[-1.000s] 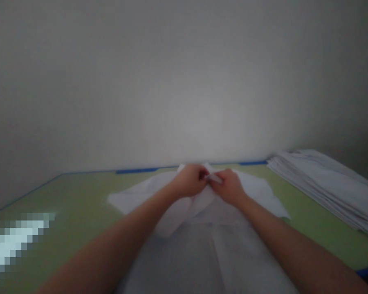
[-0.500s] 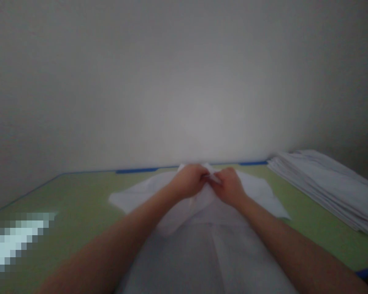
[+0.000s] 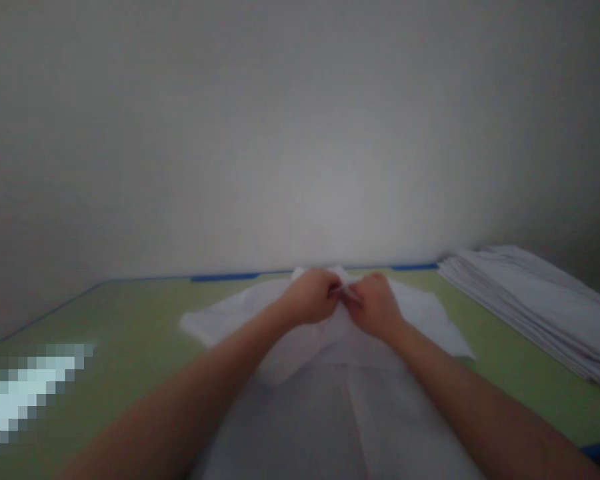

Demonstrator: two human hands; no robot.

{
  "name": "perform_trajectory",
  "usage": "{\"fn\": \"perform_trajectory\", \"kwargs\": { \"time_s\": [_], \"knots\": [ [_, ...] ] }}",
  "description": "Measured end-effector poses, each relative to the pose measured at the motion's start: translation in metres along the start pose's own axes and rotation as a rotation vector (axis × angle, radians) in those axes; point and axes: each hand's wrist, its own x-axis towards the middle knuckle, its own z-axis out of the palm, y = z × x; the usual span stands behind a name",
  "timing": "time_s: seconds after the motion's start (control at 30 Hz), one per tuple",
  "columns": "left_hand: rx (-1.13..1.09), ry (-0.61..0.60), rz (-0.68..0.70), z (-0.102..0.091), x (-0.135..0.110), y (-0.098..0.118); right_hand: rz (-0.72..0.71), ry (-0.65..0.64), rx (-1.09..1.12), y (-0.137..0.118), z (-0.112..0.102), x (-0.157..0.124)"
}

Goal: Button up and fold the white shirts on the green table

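A white shirt [image 3: 300,413] lies spread over the green table, its short sleeves reaching out left and right and its body running toward me. At its far end, near the collar, my left hand [image 3: 313,297] is closed with the fingertips pinching the white cloth. Close beside it, my right hand [image 3: 377,303] also grips the cloth with bent fingers. A small fold of fabric shows between the two hands. The picture is blurred, so I cannot make out a button or other detail under the fingertips.
To the right lies a stack of folded white garments [image 3: 540,307]. The green tabletop [image 3: 140,347] has blue edging and meets a plain pale wall [image 3: 300,133] at the back. A pixelated bright patch covers the lower left.
Both hands stay at the collar area with only slight finger movement. The whole view has shifted a few pixels; the shirt and the stack lie as before.
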Motion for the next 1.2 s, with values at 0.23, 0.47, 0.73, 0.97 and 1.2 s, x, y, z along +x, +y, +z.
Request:
{"fn": "perform_trajectory", "kwargs": {
  "time_s": [0.23,0.47,0.73,0.97,1.2],
  "knots": [
    [-0.002,-0.01,-0.023,0.004,-0.002,0.006,0.059,-0.023,-0.053,-0.01,-0.007,-0.001],
    [0.033,-0.042,0.031,0.003,-0.004,0.005,0.186,0.069,0.06,-0.01,-0.006,0.0],
    [0.039,-0.061,0.045,0.005,-0.008,0.011,0.122,-0.105,0.252,0.001,0.005,-0.001],
    [-0.017,0.037,-0.007,0.002,-0.007,0.007,0.096,-0.027,0.17,0.003,0.002,0.0],
    [-0.18,-0.04,-0.066,0.011,0.0,-0.006,0.03,-0.004,0.056,0.004,0.002,-0.001]
  ]
}}
